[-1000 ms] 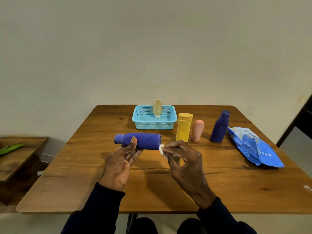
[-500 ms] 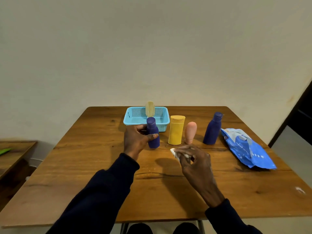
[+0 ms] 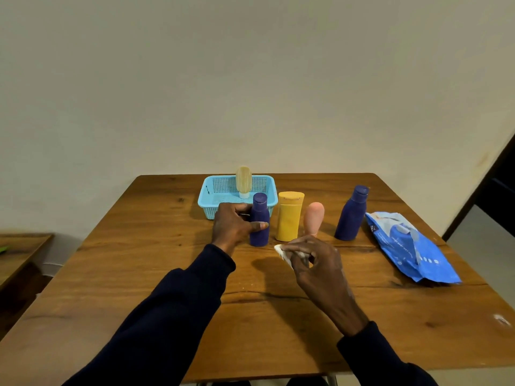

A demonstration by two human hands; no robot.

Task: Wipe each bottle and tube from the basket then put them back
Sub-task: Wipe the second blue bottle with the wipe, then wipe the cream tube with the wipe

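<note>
My left hand (image 3: 232, 225) grips a dark blue bottle (image 3: 259, 215) that stands upright on the wooden table (image 3: 172, 274), just in front of the light blue basket (image 3: 213, 197). A beige tube (image 3: 243, 181) stands cap-down inside the basket. To the right of the held bottle stand a yellow bottle (image 3: 289, 215), a pink tube (image 3: 313, 217) and a second dark blue bottle (image 3: 351, 214) in a row. My right hand (image 3: 315, 263) hovers in front of the yellow bottle, pinching a crumpled white wipe (image 3: 282, 253).
A blue pack of wet wipes (image 3: 412, 247) lies at the table's right side. A lower wooden side table (image 3: 19, 252) stands to the left. A small white scrap (image 3: 501, 320) lies near the right front edge.
A second ago the blue bottle lay sideways in my left hand with the wipe at its end. It is now upright on the table beside the yellow bottle, and my right hand has drawn back.
</note>
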